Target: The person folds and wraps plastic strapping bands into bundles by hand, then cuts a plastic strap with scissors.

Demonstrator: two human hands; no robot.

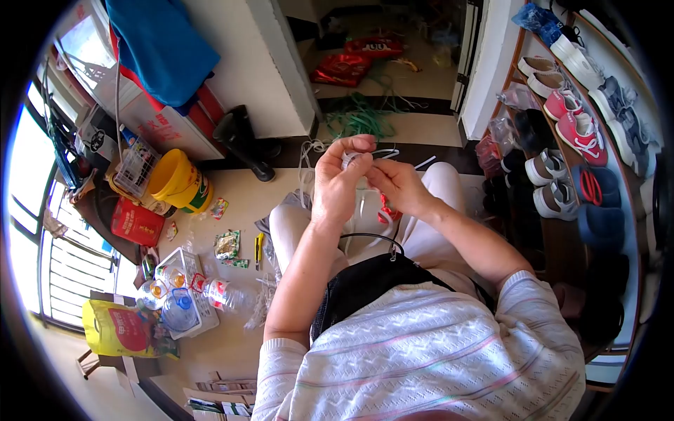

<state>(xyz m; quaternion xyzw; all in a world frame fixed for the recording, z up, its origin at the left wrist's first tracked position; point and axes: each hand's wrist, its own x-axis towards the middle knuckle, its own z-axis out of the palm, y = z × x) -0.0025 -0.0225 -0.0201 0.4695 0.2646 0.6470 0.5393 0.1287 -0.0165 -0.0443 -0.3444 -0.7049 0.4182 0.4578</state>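
Both of my hands are raised close together above my lap. My left hand (338,181) is closed, thumb and fingers pinched on a small clear plastic piece (348,161); its exact kind is hard to make out. Beside it, my right hand (399,185) is closed too, its fingertips near the same piece and a thin pale strip (386,152). What lies between the right fingers is hidden. Below the hands, a red item (386,208) and whitish strips show between my legs. A yellow utility knife (258,250) lies on the floor to the left.
Tangled green strapping (361,116) lies ahead at the doorway. To the left are a yellow bucket (180,184), black boots (242,140), a white crate (205,326) and plastic bottles (180,311). A shoe rack (597,189) full of shoes stands close on the right.
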